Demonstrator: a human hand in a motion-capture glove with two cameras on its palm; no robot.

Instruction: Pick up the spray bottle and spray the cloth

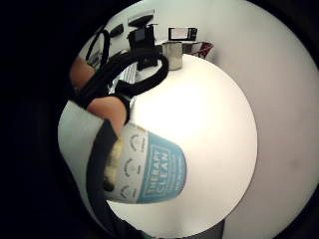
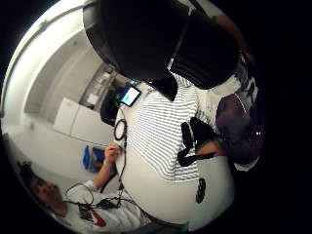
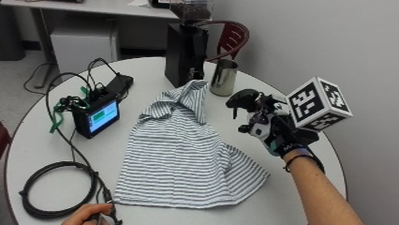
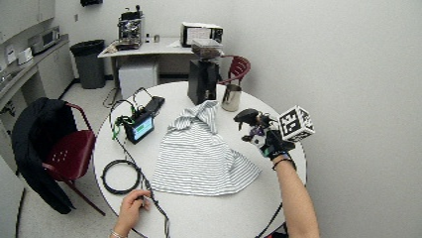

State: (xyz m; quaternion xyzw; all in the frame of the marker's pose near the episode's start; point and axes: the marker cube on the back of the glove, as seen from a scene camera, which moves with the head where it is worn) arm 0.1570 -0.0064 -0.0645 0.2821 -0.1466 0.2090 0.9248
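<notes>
Gripping the spray bottle [image 3: 252,115] off the tabletop [image 3: 293,185], the gloved right hand [image 3: 280,136] has its fingers [image 3: 265,129] curled round the bottle's body, black nozzle facing the striped cloth [image 3: 181,150]. That cloth lies spread just beside the fingers; beyond them stand a metal cup [image 3: 223,77] and a black grinder [image 3: 185,51].

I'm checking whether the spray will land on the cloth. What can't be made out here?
- Spray bottle: body hidden by the gloved right hand in the outside view.
- Nozzle aim: too small in both outside views.
- Trigger finger: not visible.
- Striped cloth: wetness can't be judged.
</notes>
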